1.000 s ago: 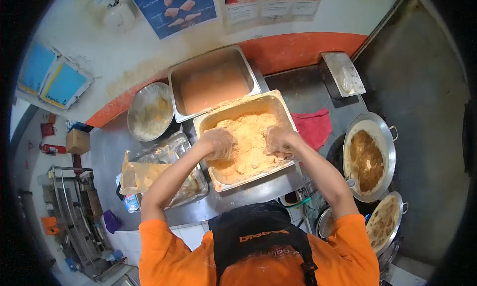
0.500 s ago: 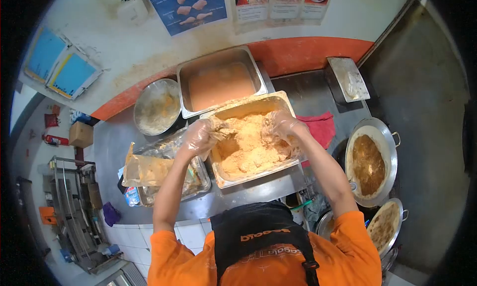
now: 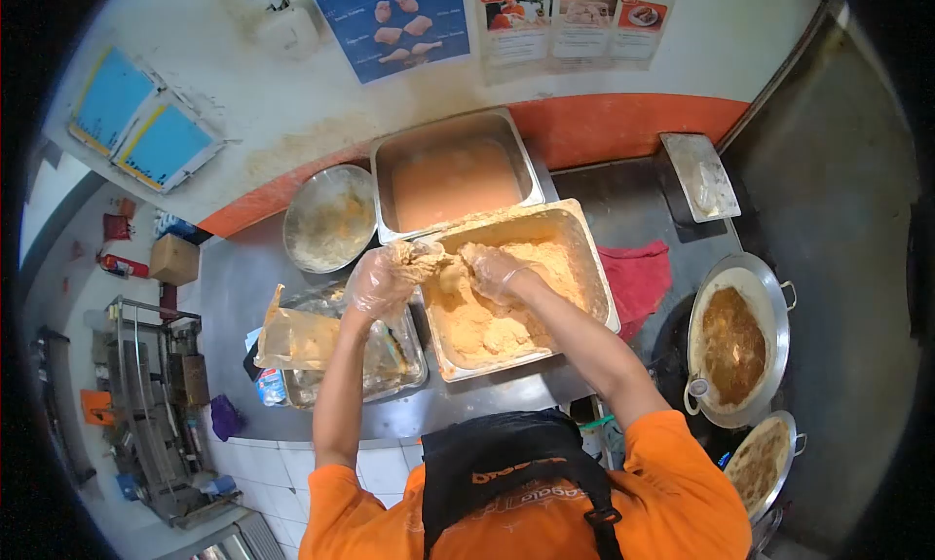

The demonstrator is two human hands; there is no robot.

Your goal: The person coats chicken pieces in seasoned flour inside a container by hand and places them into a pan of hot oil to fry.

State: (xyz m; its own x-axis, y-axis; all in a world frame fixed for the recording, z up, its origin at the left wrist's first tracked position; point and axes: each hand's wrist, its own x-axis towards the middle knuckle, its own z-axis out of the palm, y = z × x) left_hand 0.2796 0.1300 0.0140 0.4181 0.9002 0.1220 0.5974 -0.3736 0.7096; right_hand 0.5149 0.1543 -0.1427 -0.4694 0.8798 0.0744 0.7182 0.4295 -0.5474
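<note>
**Coating pan (image 3: 593, 268) with a coated clump (image 3: 421, 259) held at its left rim**

The metal worktop (image 3: 234, 297) carries most of the things. To the right, a wide wok (image 3: 777, 331) holds brown, foamy liquid. The coating pan, set at a slant in front of the person, contains loose, pale orange coating (image 3: 560, 253). Just behind it stands a deep steel pan (image 3: 383, 185) of smooth orange liquid. A shallow tray (image 3: 421, 370) lies to the left, and a round bowl (image 3: 331, 239) farther back. A red cloth (image 3: 638, 278) rests beside the coating pan's right side.

The left hand (image 3: 380, 285), in a clear glove, has its fingers clamped on the coated clump. The gloved right hand (image 3: 492, 271) is close beside it, above the coating; whether its fingers grip anything cannot be told.
</note>
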